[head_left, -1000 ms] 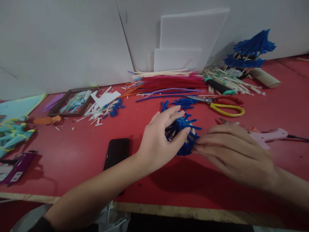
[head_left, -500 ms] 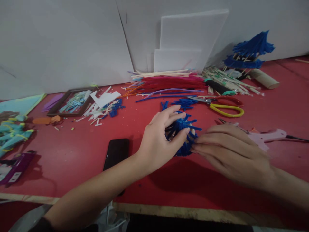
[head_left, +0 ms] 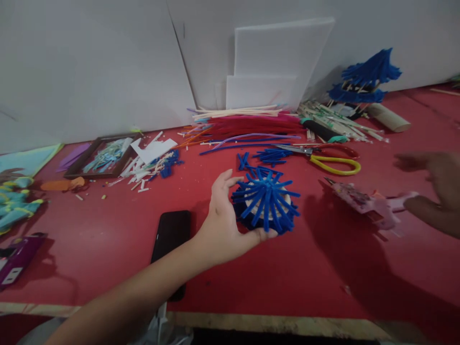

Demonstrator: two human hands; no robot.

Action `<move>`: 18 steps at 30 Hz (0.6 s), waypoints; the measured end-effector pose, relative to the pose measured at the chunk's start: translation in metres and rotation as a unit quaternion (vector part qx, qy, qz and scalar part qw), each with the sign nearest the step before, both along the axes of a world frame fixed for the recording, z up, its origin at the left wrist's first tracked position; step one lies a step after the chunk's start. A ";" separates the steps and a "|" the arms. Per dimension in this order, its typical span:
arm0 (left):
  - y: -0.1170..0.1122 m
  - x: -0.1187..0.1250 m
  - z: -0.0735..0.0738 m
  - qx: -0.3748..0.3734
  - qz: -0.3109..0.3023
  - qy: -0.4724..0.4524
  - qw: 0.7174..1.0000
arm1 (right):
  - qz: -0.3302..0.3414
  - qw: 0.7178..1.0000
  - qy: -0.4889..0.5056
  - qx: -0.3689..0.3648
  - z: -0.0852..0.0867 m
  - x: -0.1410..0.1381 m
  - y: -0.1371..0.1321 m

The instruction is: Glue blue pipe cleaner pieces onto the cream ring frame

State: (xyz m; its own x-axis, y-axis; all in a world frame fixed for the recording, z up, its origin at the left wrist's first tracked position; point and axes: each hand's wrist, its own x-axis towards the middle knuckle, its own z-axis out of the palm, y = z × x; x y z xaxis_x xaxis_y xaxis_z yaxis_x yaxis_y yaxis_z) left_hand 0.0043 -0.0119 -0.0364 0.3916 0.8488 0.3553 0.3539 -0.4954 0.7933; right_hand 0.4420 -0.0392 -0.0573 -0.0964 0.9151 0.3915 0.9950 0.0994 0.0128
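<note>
My left hand [head_left: 224,218] cups the left side of a round piece covered with blue pipe-cleaner spokes [head_left: 266,201], which rests on the red table [head_left: 287,273]. Thumb and fingers curve around its rim. My right hand [head_left: 436,191] hovers at the right edge of the view, blurred, fingers spread, just past a pink glue gun [head_left: 370,201] lying on the table. Nothing shows in the right hand.
A black phone [head_left: 171,239] lies by my left forearm. Yellow-handled scissors [head_left: 330,160], cut blue bits [head_left: 273,154], a pile of red and purple pipe cleaners [head_left: 251,125], white foam boards [head_left: 280,62], a frame [head_left: 102,155] and a blue fringed piece [head_left: 366,79] crowd the back.
My right hand has let go of the blue piece and swung away to the right near the glue gun. My left hand has slid to the piece's left side, uncovering its top.
</note>
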 end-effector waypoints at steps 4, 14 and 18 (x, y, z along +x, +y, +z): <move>0.008 0.005 0.011 0.000 0.001 -0.018 1.000 | 0.063 0.991 0.009 -0.119 -0.036 0.040 -0.009; 0.034 -0.012 0.012 0.025 -0.121 -0.029 0.992 | 0.159 0.976 0.006 -0.148 -0.013 0.004 0.004; 0.045 -0.019 0.011 -0.007 -0.158 -0.023 0.987 | 0.102 0.995 -0.001 -0.019 -0.014 0.001 -0.014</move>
State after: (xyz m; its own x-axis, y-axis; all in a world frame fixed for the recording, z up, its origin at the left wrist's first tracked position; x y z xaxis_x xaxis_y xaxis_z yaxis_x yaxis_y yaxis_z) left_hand -0.0146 0.0326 -0.0254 0.6206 0.6920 0.3688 0.1467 -0.5645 0.8123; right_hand 0.4426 -0.0534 -0.0709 -0.2821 0.8906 0.3567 0.9541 0.2993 0.0074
